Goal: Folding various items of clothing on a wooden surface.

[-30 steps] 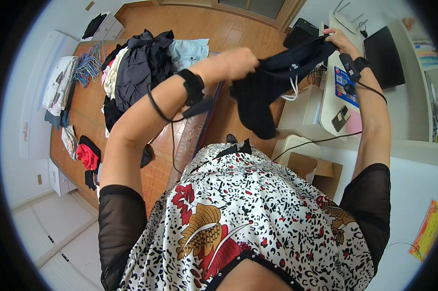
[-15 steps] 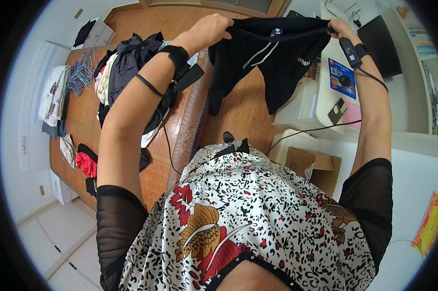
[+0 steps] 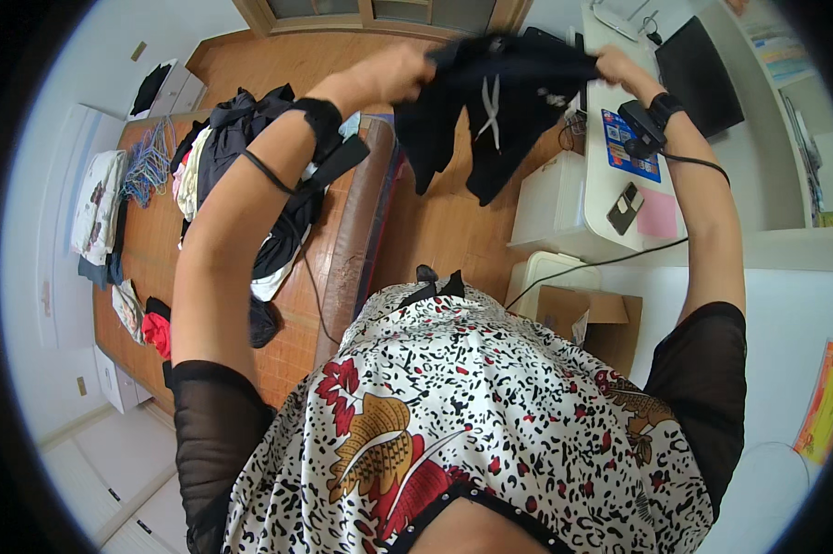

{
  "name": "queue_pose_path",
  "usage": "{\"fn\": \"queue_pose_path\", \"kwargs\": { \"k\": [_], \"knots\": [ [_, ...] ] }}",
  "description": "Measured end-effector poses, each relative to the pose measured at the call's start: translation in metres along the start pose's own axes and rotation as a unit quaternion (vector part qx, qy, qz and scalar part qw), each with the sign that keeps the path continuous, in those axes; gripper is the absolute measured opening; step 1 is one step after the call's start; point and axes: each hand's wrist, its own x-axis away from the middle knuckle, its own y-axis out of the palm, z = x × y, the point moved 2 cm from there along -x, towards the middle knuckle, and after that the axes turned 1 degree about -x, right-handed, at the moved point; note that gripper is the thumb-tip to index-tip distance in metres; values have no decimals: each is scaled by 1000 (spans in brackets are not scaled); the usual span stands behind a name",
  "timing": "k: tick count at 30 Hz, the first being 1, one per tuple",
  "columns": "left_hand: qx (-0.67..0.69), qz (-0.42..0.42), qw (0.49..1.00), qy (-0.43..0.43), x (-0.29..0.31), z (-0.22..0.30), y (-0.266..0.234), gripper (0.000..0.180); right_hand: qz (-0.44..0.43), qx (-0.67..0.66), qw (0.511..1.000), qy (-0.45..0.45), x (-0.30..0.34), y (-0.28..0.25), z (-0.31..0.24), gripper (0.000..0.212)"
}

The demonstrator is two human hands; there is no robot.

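Observation:
A pair of black pants [image 3: 513,134] with a white drawstring hangs in the air in front of me, legs down. My left hand [image 3: 400,72], blurred by motion, is closed on one end of the waistband. At the other end, my right hand [image 3: 617,66] grips the band with its fingers pressed together. The waistband is smeared, and part of it is folded over. To the left, a heap of dark and pale clothes [image 3: 236,138] lies on the bed [image 3: 153,249], beside several blue wire hangers [image 3: 149,171].
Folded clothes [image 3: 98,208] are stacked at the bed's far left, with a red garment [image 3: 156,331] nearer. On the right, a white desk [image 3: 601,238] bears a phone [image 3: 625,209], a blue mat [image 3: 619,157] and a monitor [image 3: 701,74]. Below it stands an open cardboard box [image 3: 619,343]. A cable [image 3: 592,265] crosses to my right wrist.
The pants have swung upward and their legs have drawn in. Both hands have shifted slightly left; the waistband, stretched flat before, is now blurred and partly folded.

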Motion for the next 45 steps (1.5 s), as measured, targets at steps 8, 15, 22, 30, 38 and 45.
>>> {"fn": "queue_pose_path", "kwargs": {
  "k": [8, 15, 22, 30, 38, 45],
  "knots": [
    [41, 175, 981, -72, 3, -26, -19, 25, 108, -321, 917, 209, -34, -13, 63, 10],
    [-4, 251, 965, -74, 5, -31, -33, 25, 138, -343, 913, 173, -60, -33, 74, 5],
    [-46, 277, 950, -134, 11, -41, -44, 23, 112, -333, 925, 147, -59, -47, 42, 4],
    [89, 266, 940, -196, 27, -44, -70, 25, 90, -329, 930, 140, -4, -70, -22, 12],
    [190, 222, 940, -175, 43, -74, -65, 28, -129, -451, 879, 90, 32, -68, -19, 8],
    [161, 246, 945, -145, 37, -84, -79, 18, -187, -551, 813, 10, 19, -73, -9, 31]
  ]
}}
